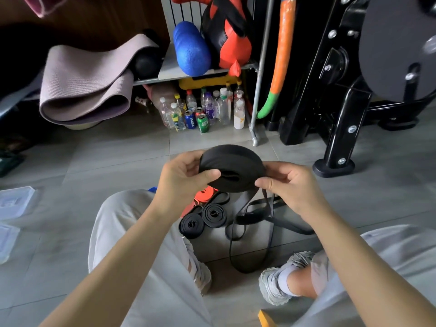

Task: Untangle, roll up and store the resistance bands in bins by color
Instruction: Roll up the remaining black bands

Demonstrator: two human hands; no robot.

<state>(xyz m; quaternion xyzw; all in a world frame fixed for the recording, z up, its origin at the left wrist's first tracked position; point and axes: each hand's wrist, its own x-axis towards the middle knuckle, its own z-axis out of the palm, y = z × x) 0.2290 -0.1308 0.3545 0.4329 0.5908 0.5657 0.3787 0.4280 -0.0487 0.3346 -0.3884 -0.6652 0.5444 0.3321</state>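
Observation:
A wide black resistance band wound into a thick roll is held in the air between both hands. My left hand grips its left side, thumb on the near face. My right hand pinches its right edge, where the band's loose end hangs down to the floor. Two small black rolled bands lie on the tiles below. Beside them are orange-red bands and a loose tangle of black bands between my legs.
Clear plastic bins stand at the left edge. A yellow corner shows at the bottom. Ahead is a shelf rack with bottles and cans, a folded mat, a blue roller and a black machine frame at right.

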